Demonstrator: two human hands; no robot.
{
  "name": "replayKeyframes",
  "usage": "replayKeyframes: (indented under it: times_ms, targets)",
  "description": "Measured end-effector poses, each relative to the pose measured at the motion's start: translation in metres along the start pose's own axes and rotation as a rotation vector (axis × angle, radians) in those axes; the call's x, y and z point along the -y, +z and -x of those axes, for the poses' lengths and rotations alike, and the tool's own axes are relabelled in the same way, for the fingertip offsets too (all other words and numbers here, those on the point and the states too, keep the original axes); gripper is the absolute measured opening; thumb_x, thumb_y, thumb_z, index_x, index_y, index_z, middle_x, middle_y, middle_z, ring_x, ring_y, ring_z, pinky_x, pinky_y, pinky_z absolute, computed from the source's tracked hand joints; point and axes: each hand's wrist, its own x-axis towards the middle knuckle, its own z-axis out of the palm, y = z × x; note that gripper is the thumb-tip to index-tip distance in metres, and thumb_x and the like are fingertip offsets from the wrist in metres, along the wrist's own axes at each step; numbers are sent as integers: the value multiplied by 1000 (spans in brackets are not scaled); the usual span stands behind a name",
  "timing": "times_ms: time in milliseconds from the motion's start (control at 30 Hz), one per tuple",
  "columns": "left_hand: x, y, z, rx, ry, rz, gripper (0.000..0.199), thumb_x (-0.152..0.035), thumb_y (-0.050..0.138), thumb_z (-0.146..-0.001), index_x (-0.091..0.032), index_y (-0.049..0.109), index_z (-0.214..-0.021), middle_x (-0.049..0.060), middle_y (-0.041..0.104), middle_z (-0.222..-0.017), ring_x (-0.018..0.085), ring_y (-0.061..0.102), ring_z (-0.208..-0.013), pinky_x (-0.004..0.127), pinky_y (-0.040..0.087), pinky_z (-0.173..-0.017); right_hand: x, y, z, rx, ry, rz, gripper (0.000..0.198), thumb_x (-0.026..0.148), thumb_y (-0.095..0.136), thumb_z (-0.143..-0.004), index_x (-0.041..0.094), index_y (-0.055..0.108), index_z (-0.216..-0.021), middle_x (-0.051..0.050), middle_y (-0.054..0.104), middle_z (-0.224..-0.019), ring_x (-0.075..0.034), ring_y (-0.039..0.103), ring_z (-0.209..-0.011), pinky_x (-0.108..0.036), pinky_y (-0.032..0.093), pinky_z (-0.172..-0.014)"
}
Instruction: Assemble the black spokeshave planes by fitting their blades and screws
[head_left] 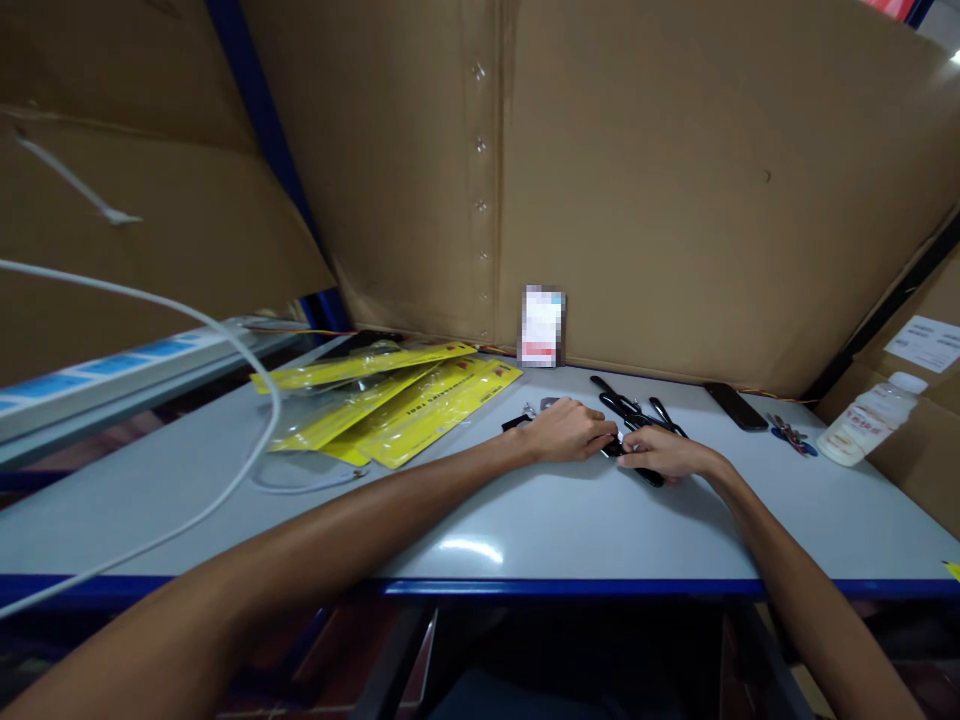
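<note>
My right hand (664,453) is closed round a slim black tool (651,478), whose dark end sticks out below the fingers. A shiny metal-looking part (611,447) shows between my two hands. My left hand (571,432) has its fingers bent together at that part's other end; its grip is partly hidden. The tool's exact kind cannot be made out. Just beyond my hands lie several similar black tools (622,404), loosely crossed on the table. Some small dark and clear pieces (551,403) lie behind my left hand and wrist.
Yellow-backed clear plastic packages (442,405) lie fanned at left, near a white cable (274,400) and a power strip (142,362). A lit screen (541,328) leans on the cardboard wall (637,200). At right are a black phone (736,407), keys (789,434) and a bottle (870,420).
</note>
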Motion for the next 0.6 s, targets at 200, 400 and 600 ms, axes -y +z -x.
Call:
replayKeyframes:
  times_ms: [200, 400, 600]
  targets:
    - [-2, -6, 1, 25, -41, 7, 24, -36, 52, -97, -20, 70, -92, 5, 75, -83, 18, 65, -66, 29, 34, -56, 0, 0, 1, 5, -19, -4, 33, 45, 59, -90, 21, 44, -73, 9, 36, -55, -8, 39, -37, -20, 33, -34]
    - [-1, -2, 3, -48, 26, 126, 26, -29, 50, -96, -25, 75, -105, 3, 78, -90, 15, 66, -69, 28, 35, -58, 1, 0, 2, 1, -13, 1, 34, 47, 60, -89, 21, 44, -73, 9, 38, -56, -8, 40, -40, -20, 33, -35]
    - [0, 1, -1, -14, -51, 17, 27, -35, 47, -100, -22, 71, -102, 5, 76, -85, 17, 64, -65, 29, 35, -57, 1, 0, 1, 5, -13, -6, 35, 46, 60, -90, 21, 43, -72, 9, 36, -56, -7, 40, -41, -19, 33, -36]
